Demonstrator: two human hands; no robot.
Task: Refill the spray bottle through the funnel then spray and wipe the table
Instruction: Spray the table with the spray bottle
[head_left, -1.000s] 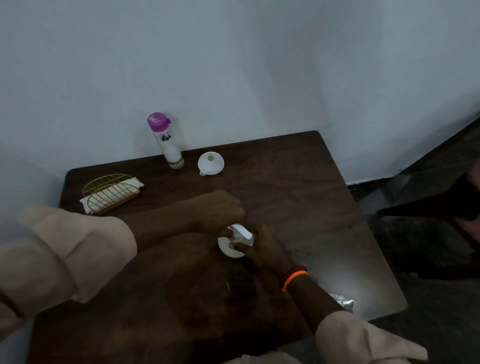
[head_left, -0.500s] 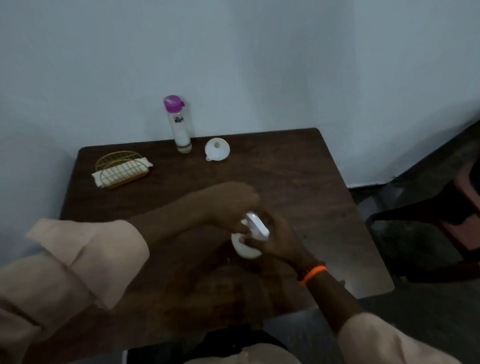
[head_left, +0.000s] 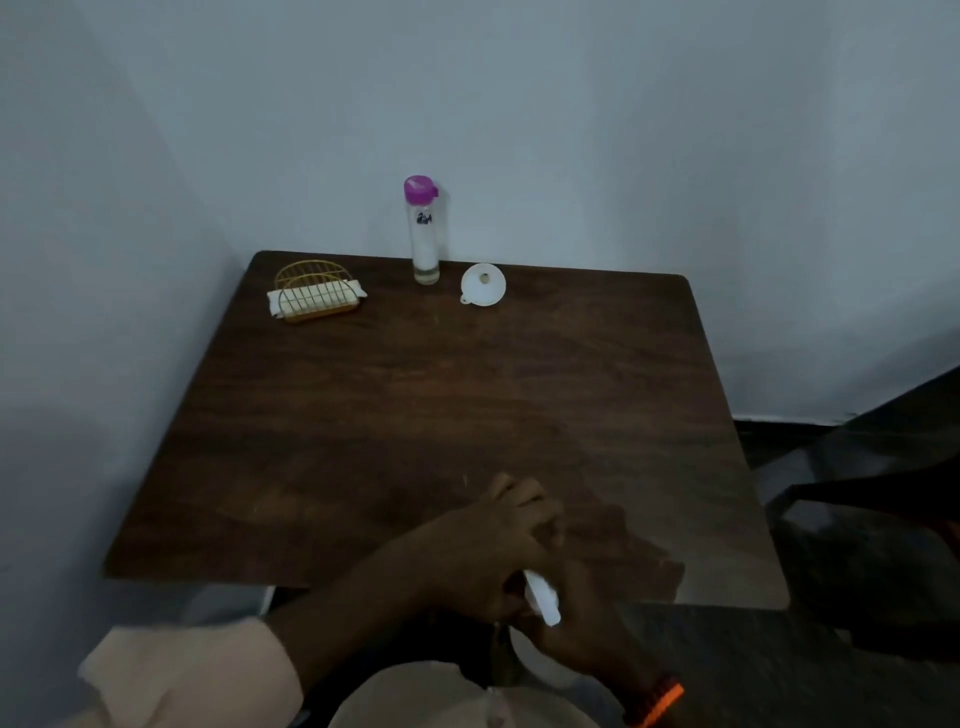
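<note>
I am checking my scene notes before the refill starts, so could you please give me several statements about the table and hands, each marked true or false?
1. The white plastic funnel lies on the dark wooden table, right of the clear bottle with the purple cap. True.
2. The purple-capped bottle lies on its side. False: it stands upright.
3. Both hands, left hand and right hand, are on the white spray bottle. True.
4. The gold wire holder is empty. False: it holds white napkins.
</note>
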